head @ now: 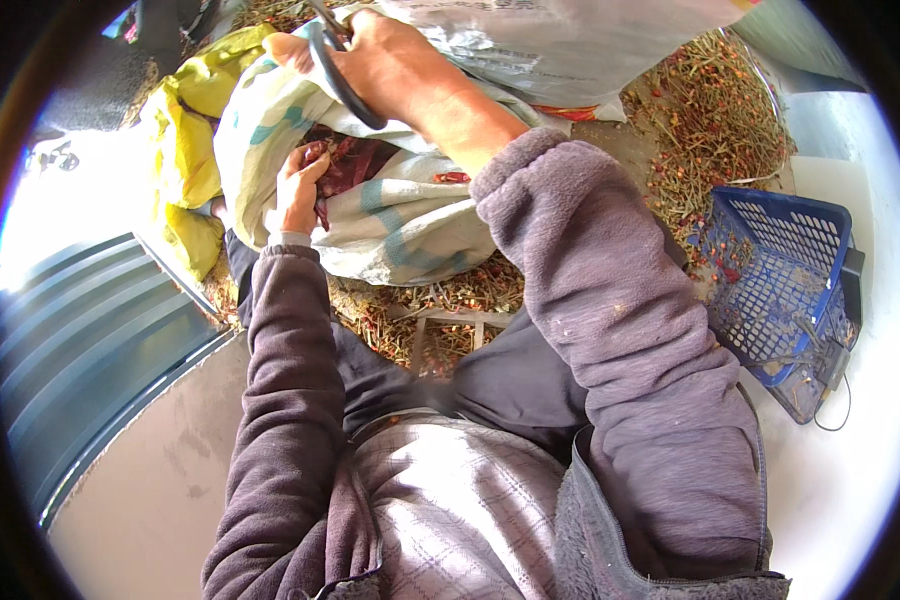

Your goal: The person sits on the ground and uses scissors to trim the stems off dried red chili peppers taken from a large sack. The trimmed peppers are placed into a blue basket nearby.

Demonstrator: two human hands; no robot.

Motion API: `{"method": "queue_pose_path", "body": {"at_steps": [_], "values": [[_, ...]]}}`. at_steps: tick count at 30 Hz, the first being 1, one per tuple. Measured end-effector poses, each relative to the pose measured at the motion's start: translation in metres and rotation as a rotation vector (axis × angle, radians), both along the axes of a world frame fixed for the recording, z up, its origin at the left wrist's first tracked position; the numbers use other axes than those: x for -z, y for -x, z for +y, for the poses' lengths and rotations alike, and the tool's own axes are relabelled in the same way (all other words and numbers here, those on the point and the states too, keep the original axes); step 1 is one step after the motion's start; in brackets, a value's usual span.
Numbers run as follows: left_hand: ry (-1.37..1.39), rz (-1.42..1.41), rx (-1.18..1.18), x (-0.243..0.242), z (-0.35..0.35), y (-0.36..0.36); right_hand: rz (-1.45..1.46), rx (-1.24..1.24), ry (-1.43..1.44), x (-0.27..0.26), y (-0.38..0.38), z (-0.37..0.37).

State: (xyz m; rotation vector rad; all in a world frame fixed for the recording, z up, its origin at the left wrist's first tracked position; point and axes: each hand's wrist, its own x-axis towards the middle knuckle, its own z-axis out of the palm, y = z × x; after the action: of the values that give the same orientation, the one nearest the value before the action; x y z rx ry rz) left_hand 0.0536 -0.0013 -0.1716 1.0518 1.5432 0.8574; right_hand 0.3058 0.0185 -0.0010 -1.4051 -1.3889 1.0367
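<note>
A white woven sack (412, 214) with teal stripes lies rolled open in front of me. Dark red dried chili peppers (356, 165) show inside its mouth. My left hand (298, 187) is in the opening, its fingers closed on a few dried chilies (316, 154). Above the sack's far rim, my right hand (386, 64) grips a pair of scissors (337, 82) by the dark looped handles. The blades run toward the top edge and are mostly cut off from view. One brighter red chili (451, 178) rests on the sack's folded rim.
Right of the sack is a heap of cut stems and chili bits (712, 112). A blue plastic basket (776, 277) lies tipped beside it. A large translucent plastic bag (540, 52) bearing print is at the top. Yellow sacking (187, 150) and a blue corrugated panel (97, 300) are at left.
</note>
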Motion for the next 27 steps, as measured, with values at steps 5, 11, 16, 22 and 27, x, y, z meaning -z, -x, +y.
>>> {"method": "queue_pose_path", "body": {"at_steps": [5,11,16,22,27], "values": [[-0.008,-0.426,-0.108,-0.047,-0.027,-0.004,-0.052,-0.071,0.037,0.008,0.001,-0.003],[-0.062,-0.323,-0.157,-0.050,-0.022,0.008,-0.139,-0.102,0.018,0.013,0.000,0.000],[-0.077,0.205,-0.079,-0.025,-0.009,0.024,-0.087,-0.126,0.047,0.005,-0.001,0.003],[0.154,0.987,0.156,0.016,-0.015,0.005,0.051,-0.189,0.018,0.003,-0.008,-0.003],[0.089,0.801,0.048,0.038,-0.024,0.001,-0.149,-0.089,0.010,0.009,0.005,0.000]]}}
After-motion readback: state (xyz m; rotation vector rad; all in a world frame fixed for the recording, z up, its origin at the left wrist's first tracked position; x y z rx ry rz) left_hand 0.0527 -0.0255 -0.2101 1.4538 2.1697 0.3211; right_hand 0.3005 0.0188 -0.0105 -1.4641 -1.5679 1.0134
